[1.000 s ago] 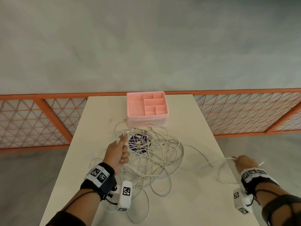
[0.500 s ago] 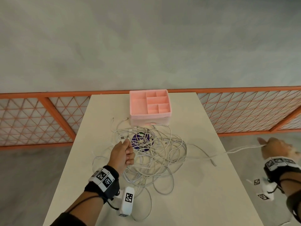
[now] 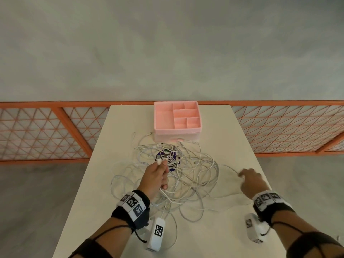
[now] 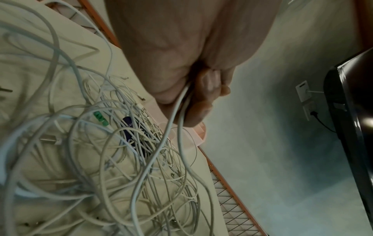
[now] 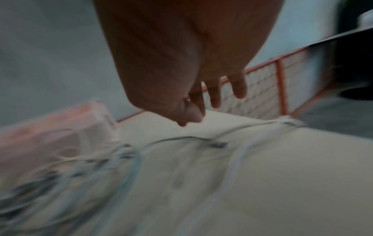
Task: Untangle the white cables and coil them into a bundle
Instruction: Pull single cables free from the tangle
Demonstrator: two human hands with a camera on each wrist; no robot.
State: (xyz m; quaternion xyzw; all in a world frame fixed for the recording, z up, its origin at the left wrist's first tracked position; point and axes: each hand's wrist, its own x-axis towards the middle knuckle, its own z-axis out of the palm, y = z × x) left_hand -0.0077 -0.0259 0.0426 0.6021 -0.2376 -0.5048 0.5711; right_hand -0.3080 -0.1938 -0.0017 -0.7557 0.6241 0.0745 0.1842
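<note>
A tangle of white cables lies in the middle of the pale table. My left hand is over the tangle's left side and grips a cable, whose white plug sticks out above the fist. In the left wrist view the fingers curl round two strands that run down into the cable pile. My right hand hovers over the table's right side, fingertips by a loose strand. The blurred right wrist view shows the right hand's fingers hanging straight, with no cable seen in them.
A pink divided organizer stands at the table's far end, just behind the tangle. A purple round object lies under the cables. An orange mesh fence runs behind the table. The table's right edge is close to my right hand.
My right hand, which had drawn a strand out past the table's right edge, has come back over the table and the strand now lies slack. The left hand keeps its grip.
</note>
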